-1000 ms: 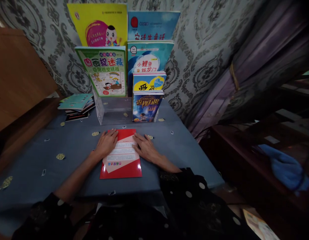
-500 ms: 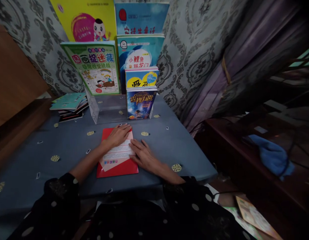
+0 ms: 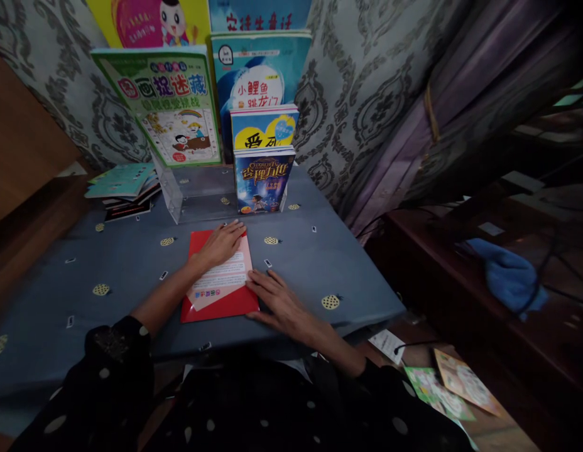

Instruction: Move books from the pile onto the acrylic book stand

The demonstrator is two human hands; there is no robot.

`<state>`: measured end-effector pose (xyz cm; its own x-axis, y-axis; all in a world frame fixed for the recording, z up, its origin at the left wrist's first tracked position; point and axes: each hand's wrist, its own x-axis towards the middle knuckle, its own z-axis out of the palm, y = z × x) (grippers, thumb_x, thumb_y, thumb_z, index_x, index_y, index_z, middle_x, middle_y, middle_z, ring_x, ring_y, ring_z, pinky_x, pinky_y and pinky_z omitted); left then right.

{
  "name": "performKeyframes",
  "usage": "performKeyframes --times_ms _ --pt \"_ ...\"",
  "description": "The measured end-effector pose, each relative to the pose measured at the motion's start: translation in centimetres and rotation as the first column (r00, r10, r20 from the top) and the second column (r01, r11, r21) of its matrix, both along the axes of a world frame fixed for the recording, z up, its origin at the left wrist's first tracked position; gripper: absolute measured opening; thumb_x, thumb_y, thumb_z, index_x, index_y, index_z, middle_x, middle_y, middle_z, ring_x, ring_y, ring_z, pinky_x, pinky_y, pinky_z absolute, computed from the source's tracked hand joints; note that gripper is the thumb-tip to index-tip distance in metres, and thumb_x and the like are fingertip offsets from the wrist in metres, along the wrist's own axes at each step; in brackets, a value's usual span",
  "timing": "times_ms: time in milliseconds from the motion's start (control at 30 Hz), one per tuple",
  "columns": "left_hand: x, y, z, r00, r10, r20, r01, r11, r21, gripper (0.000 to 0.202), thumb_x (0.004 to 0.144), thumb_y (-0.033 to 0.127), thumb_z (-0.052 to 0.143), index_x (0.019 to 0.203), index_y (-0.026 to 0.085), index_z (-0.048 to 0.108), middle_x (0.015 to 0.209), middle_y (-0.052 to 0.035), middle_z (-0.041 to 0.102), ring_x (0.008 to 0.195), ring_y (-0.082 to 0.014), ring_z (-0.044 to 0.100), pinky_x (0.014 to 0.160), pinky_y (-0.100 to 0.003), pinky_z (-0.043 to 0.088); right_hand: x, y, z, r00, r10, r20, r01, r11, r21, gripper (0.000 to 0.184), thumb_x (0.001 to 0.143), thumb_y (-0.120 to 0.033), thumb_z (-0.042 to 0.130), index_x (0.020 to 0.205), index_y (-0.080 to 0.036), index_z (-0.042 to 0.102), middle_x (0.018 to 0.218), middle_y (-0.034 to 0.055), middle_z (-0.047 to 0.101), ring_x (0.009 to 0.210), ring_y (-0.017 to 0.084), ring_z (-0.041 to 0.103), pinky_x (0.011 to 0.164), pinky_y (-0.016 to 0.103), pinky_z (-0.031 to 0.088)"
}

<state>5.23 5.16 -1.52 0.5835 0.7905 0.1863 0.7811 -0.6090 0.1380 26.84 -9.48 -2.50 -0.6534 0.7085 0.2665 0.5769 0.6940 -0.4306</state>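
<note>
On the grey table [image 3: 131, 270], just before the person, the red book [image 3: 219, 284] lies flat and closed, in the same place as a second ago. The left hand [image 3: 222, 245] has slid to its 1 o'clock corner and rests there, flat and released. The right hand [image 3: 278, 306] has drawn back to 4 o'clock, spread open, with fingertips at the book's edge. Neither hand grasps anything; the book seems only pressed down.

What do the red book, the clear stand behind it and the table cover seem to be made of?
Red book: likely paper with a smooth card cover; thin, flat, printed.
Clear stand: seemingly acrylic or similar plastic; see-through, with bright edges.
Table cover: probably matte fabric; no glare, small printed dots.
</note>
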Motion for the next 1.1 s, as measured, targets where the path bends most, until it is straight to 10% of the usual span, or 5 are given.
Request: performKeyframes --times_ms 667,1100 --pt "-0.3 1.2 0.0 1.0 -0.023 0.018 0.023 1.0 0.0 0.046 0.102 0.025 0.034 0.141 0.018 0.055 0.15 -0.0095 0.053 0.146 -0.0248 0.039 0.116 -0.048 0.035 0.1 1.3 -1.9 0.991 -0.075 -0.115 0.071 0.997 -0.039 0.053 0.094 -0.044 0.065 0.141 -0.02 0.055 0.15 0.016 0.051 0.142 0.028 0.045 0.117 0.055 0.039" --pt "-0.4 -0.7 0.4 0.996 -0.081 0.049 0.082 0.996 -0.03 0.047 0.104 0.029 0.03 0.141 0.017 0.055 0.149 -0.0093 0.054 0.148 -0.0223 0.036 0.119 -0.046 0.03 0.1 0.9 -1.8 0.978 -0.158 -0.133 0.144 0.983 -0.109 0.075 0.092 -0.044 0.067 0.156 -0.021 0.034 0.155 0.0172 0.045 0.144 0.031 0.041 0.116 0.055 0.041"
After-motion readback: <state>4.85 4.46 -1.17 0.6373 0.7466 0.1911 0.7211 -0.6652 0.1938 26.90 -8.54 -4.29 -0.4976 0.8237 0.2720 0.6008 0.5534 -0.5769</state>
